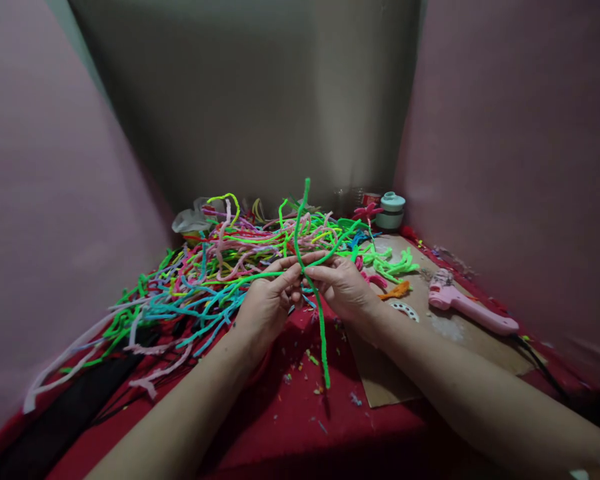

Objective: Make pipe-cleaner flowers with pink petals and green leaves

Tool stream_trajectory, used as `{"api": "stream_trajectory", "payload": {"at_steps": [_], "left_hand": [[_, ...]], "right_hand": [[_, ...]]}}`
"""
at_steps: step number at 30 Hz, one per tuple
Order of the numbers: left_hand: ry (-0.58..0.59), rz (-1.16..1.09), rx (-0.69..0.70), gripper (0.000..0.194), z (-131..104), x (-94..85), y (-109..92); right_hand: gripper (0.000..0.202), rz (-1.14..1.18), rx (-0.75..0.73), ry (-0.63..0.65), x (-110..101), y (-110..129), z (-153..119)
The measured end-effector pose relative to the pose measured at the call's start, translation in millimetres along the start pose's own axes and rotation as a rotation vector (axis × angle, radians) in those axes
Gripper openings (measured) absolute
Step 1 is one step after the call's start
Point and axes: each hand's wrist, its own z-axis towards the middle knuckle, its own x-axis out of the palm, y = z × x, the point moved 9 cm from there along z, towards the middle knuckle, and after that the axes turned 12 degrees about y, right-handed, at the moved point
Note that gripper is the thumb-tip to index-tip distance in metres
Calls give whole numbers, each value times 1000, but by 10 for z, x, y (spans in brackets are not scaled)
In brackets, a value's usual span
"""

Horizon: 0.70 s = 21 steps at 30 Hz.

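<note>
Green stems (pixel 323 333) crossed between left fingers (pixel 287 277) and right fingers (pixel 321 273), both pinching them; exact contact unclear.

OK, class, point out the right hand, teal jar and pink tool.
Right hand (pixel 349 287), head view, back of the hand.
Teal jar (pixel 390 221), head view, its body.
Pink tool (pixel 474 309), head view, its handle.

Left hand (pixel 267 303) and right hand (pixel 347 287) pinch green fuzzy stems (pixel 323 347) at their crossing, above a red cloth (pixel 260 433); the free ends point upward, downward and to both sides. A tangled multicoloured pile (pixel 220 247) lies behind and leftward. At right, a cardboard sheet (pixel 380 377) bears a pink tool (pixel 473 310) with dark cord; a lidded jar (pixel 393 212) stands beyond. Small scraps (pixel 312 357) litter the cloth.
</note>
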Motion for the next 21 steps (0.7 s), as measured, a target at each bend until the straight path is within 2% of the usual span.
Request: {"api": "stream_trajectory", "payload": {"at_steps": [4,8,14,18,21], "left_hand": [[16,8,-4,19,-7,0,-14],[21,18,0,21,-19,30,-59],[-22,50,34,17,-23,-18,-67],[-19,33,27,19,-13,-41,-41],[17,42,37,21,-14,8,-66]], "right_hand": [[14,10,41,24,6,-42,-6],[15,85,71,41,19,-92,-11],[23,172,113,-30,-31,-171,-27],[21,175,105,-51,-32,-163,-32],[18,142,76,-42,-16,-132,-28]]}}
